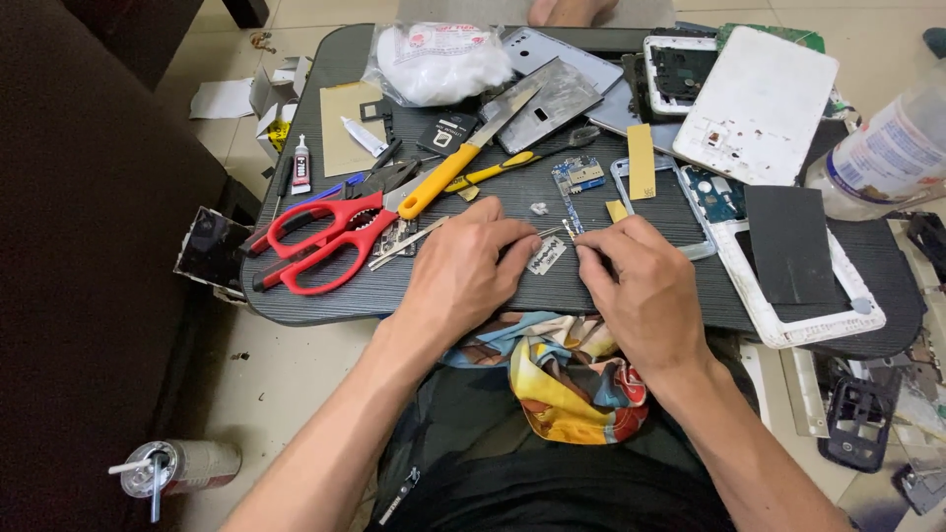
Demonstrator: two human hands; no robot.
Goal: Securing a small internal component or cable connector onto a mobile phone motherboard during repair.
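Red scissors (325, 239) are seen at the left of the dark tabletop (325, 296). A razor blade (547, 255), its long axis slanted up-right, is pinched between the curled left hand (463, 271) and right hand (641, 286), just above the tabletop.

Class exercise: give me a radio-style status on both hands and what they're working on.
Left hand and right hand both pinching small metal blade on dark table. Red scissors lie left, apart.
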